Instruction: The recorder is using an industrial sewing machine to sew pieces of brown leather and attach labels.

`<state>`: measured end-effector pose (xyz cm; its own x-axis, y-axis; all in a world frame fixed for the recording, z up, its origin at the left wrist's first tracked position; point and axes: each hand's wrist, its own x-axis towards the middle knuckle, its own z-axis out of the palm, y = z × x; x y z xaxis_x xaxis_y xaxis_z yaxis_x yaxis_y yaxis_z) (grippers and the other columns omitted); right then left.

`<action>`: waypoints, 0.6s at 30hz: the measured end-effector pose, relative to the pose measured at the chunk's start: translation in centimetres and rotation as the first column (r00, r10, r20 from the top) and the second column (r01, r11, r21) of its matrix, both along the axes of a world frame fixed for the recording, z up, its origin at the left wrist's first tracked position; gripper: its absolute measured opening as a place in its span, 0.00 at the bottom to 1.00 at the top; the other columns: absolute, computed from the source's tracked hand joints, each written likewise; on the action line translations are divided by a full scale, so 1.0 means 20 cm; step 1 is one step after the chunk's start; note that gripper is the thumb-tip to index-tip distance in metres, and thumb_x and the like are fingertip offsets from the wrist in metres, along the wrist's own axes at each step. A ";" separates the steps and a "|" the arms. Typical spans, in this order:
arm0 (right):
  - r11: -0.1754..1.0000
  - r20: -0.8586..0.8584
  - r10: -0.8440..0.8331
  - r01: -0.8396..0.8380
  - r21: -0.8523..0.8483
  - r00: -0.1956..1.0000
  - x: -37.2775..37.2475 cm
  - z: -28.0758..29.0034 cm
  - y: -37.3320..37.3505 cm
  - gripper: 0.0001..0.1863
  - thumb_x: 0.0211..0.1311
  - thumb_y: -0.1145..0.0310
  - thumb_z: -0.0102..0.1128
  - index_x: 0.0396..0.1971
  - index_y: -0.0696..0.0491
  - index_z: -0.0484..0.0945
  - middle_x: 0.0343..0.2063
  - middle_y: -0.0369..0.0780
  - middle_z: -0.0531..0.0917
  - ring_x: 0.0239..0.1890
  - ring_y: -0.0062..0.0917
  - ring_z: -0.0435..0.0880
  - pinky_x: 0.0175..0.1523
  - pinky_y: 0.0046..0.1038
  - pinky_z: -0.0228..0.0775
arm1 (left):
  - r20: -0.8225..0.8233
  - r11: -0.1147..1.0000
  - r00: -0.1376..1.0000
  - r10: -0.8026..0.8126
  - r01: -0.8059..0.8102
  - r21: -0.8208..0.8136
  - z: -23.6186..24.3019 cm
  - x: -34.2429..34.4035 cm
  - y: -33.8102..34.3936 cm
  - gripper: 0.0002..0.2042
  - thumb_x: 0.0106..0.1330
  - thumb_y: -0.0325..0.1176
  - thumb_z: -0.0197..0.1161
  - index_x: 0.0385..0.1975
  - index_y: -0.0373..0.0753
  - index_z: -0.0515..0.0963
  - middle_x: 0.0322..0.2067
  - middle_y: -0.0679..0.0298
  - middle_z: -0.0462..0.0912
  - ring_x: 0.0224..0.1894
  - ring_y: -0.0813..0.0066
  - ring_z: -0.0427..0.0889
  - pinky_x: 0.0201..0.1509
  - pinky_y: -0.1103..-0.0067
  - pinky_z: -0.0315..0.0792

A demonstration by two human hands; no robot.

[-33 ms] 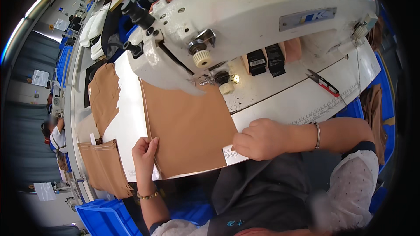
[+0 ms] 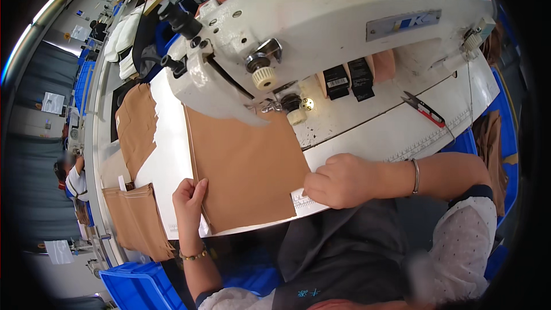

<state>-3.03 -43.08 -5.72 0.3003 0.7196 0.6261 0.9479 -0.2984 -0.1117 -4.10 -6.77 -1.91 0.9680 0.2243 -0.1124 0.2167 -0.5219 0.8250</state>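
A flat brown fabric piece [image 2: 247, 166] lies on the white sewing table [image 2: 166, 155], its far edge under the presser foot [image 2: 295, 112] of the white sewing machine [image 2: 356, 17]. My left hand [image 2: 188, 201] pinches the fabric's left edge near the front corner. My right hand [image 2: 338, 181], fingers curled, presses on the fabric's right edge at the table front; a bracelet is on that wrist.
Red-handled thread snips [image 2: 426, 110] lie right of the needle. Two black small boxes [image 2: 349, 80] stand under the machine arm. More brown pieces [image 2: 135, 129] lie at the left and others hang [image 2: 138, 224] off the table. A blue bin [image 2: 138, 287] stands below. Another person [image 2: 69, 175] sits far left.
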 end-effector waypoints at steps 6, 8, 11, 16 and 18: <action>0.999 -0.023 -0.018 0.019 0.044 1.000 0.10 -0.01 0.02 0.08 0.46 0.70 0.61 0.16 0.50 0.70 0.20 0.35 0.67 0.17 0.22 0.74 0.19 0.28 0.67 | 0.024 0.999 0.999 -0.031 0.032 -0.011 -0.03 0.13 0.03 0.15 0.70 0.32 0.68 0.23 0.37 0.72 0.20 0.79 0.68 0.23 0.93 0.60 0.24 0.88 0.52; 1.000 -0.028 -0.012 0.012 -0.029 1.000 0.14 -0.01 0.02 0.12 0.57 0.67 0.65 0.19 0.52 0.72 0.21 0.35 0.69 0.19 0.21 0.74 0.21 0.26 0.67 | 0.023 0.997 0.999 -0.048 0.047 0.055 -0.03 0.18 0.04 0.15 0.70 0.33 0.68 0.23 0.37 0.72 0.19 0.79 0.68 0.22 0.93 0.60 0.24 0.88 0.52; 0.999 -0.022 -0.035 0.035 -0.004 0.999 0.19 -0.02 0.03 0.11 0.55 0.68 0.64 0.18 0.52 0.72 0.21 0.35 0.68 0.18 0.22 0.74 0.20 0.28 0.66 | 0.022 0.997 0.998 -0.055 0.054 0.061 -0.04 0.25 0.04 0.15 0.70 0.33 0.68 0.23 0.36 0.72 0.19 0.79 0.68 0.22 0.93 0.60 0.23 0.88 0.52; 0.999 -0.017 -0.048 0.049 0.016 0.999 0.28 0.00 0.05 0.10 0.51 0.70 0.63 0.17 0.54 0.72 0.21 0.36 0.69 0.17 0.23 0.74 0.19 0.29 0.66 | 0.017 0.991 0.998 -0.060 0.057 0.123 -0.04 0.35 0.10 0.13 0.69 0.33 0.69 0.24 0.37 0.75 0.20 0.78 0.72 0.22 0.93 0.62 0.24 0.88 0.54; 0.998 -0.017 -0.051 0.051 0.023 0.999 0.31 0.00 0.05 0.10 0.50 0.71 0.63 0.17 0.54 0.72 0.21 0.37 0.69 0.17 0.23 0.74 0.19 0.29 0.66 | 0.021 0.991 0.998 -0.067 0.065 0.114 -0.05 0.39 0.09 0.12 0.69 0.33 0.69 0.26 0.36 0.77 0.21 0.77 0.75 0.23 0.92 0.64 0.25 0.89 0.56</action>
<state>3.15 -42.16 -5.65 0.3465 0.6884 0.6372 0.9295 -0.3435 -0.1343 3.62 -4.94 -2.94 0.9833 0.1697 -0.0662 0.1593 -0.6245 0.7646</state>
